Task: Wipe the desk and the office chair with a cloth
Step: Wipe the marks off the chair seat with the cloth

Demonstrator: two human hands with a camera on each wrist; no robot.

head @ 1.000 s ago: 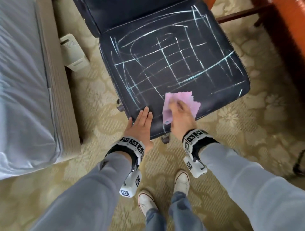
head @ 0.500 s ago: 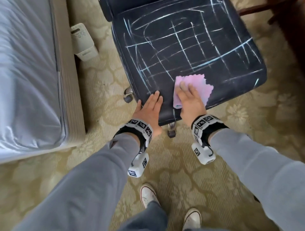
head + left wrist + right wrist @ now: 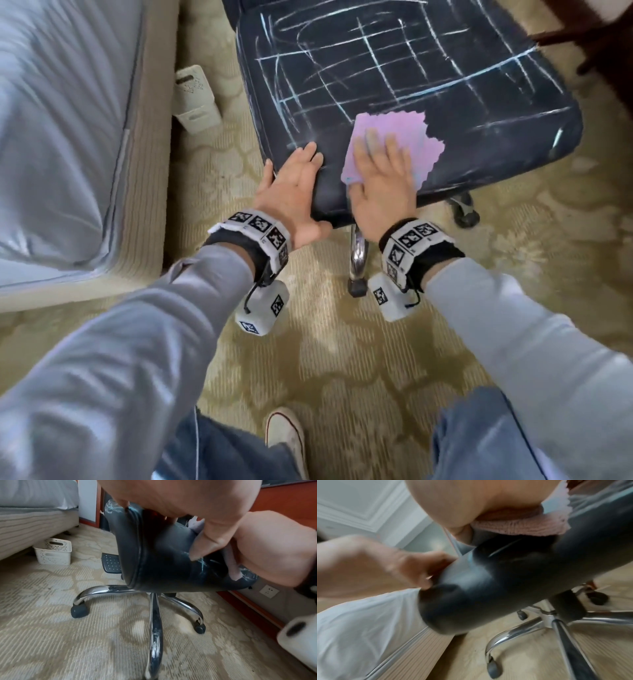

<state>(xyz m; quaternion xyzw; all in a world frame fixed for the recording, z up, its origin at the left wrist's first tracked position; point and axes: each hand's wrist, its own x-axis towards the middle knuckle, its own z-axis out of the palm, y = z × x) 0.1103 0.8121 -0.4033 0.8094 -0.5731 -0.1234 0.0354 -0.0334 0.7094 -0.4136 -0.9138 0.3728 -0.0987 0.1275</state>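
Observation:
The office chair's dark seat [image 3: 445, 78] is covered with pale chalk scribbles. A pink cloth [image 3: 404, 126] lies on its front part, left of centre. My right hand [image 3: 380, 174] presses flat on the cloth with straight fingers. In the right wrist view the cloth [image 3: 522, 526] bunches under my palm at the seat's front edge [image 3: 505, 581]. My left hand [image 3: 294, 185] rests on the seat's front left corner, fingers straight on top. Its thumb [image 3: 205, 545] lies down against the padded front face [image 3: 159, 563]. The desk is out of view.
A bed [image 3: 51, 137] runs along the left, with a white perforated basket [image 3: 195, 99] on the carpet between it and the chair. Chrome base legs [image 3: 358, 253] and casters [image 3: 464, 212] spread under the seat. Reddish wooden furniture [image 3: 609, 51] stands at the upper right.
My right hand has flattened on the cloth and slid it slightly right and further onto the seat. My left hand has drawn back to the front left corner, thumb now over the edge.

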